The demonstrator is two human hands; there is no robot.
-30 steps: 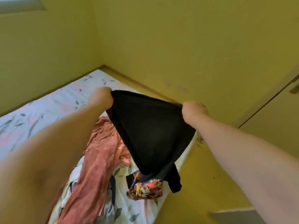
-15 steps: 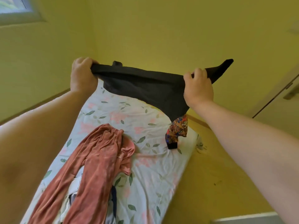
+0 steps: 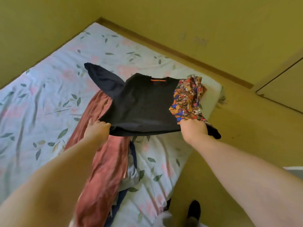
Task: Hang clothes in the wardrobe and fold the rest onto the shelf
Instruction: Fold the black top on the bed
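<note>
The floral mattress (image 3: 49, 76) bears the black top (image 3: 144, 105), spread flat, partly over a pink garment (image 3: 106, 161). Its right sleeve (image 3: 188, 99) is a busy multicoloured print. My left hand (image 3: 98, 130) and right hand (image 3: 194, 130) clench its hem corners. An orange strip (image 3: 158, 80) lines the neck.

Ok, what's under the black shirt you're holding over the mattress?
The black shirt covers the top end of the rust-pink garment, which lies on the floral-sheeted mattress. Anything else beneath its middle is hidden.
</note>
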